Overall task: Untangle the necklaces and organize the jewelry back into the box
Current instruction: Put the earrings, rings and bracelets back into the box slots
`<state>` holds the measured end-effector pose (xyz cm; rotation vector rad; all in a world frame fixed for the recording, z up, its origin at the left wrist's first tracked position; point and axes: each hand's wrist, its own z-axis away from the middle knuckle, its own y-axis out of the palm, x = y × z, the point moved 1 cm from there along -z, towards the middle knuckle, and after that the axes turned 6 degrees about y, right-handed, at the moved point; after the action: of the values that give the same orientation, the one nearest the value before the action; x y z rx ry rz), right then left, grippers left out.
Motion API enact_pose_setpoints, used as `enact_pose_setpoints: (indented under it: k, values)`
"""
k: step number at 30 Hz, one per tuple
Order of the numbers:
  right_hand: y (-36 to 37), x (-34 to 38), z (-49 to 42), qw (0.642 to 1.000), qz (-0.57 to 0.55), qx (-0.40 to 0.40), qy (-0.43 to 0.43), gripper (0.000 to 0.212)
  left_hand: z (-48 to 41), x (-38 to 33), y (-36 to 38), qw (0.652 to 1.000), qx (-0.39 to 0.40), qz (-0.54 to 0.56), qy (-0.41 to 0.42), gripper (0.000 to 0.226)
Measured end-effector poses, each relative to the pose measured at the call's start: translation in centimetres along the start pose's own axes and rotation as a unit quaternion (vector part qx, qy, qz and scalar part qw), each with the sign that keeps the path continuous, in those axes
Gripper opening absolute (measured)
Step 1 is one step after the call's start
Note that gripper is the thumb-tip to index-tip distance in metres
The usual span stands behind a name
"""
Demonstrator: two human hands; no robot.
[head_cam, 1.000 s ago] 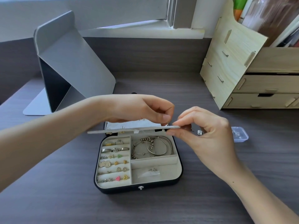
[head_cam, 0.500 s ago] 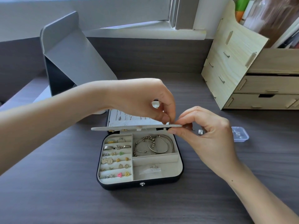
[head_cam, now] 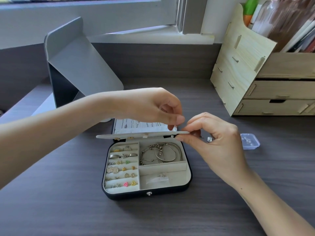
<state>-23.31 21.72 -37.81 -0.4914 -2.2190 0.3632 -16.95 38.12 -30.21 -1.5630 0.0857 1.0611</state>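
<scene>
Two-handed. Pinching right end of pale flap [head_cam: 143, 134] with right hand [head_cam: 216, 143], holding it level above open box [head_cam: 146, 195] on counter [head_cam: 68, 201]. Nipping tiny piece [head_cam: 175, 126], too small to identify, with left hand [head_cam: 150, 106] just above flap. Storing bangles [head_cam: 163, 154] rear right, rings [head_cam: 122, 156] and earrings [head_cam: 127, 169] in left rows.

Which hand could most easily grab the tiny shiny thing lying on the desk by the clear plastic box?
Probably the right hand: the shiny piece lies right beside it. The left hand is farther off, pinching a tiny item above the flap. The right would first have to release the flap.
</scene>
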Motion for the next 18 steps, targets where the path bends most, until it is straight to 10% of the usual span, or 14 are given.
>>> enact_pose_setpoints:
  k: [18]
  values:
    - [0.1, 0.0, 0.0, 1.0, -0.009, -0.006, -0.003, 0.015, 0.4, 0.9, 0.3, 0.999, -0.033, 0.009, -0.002, 0.01]
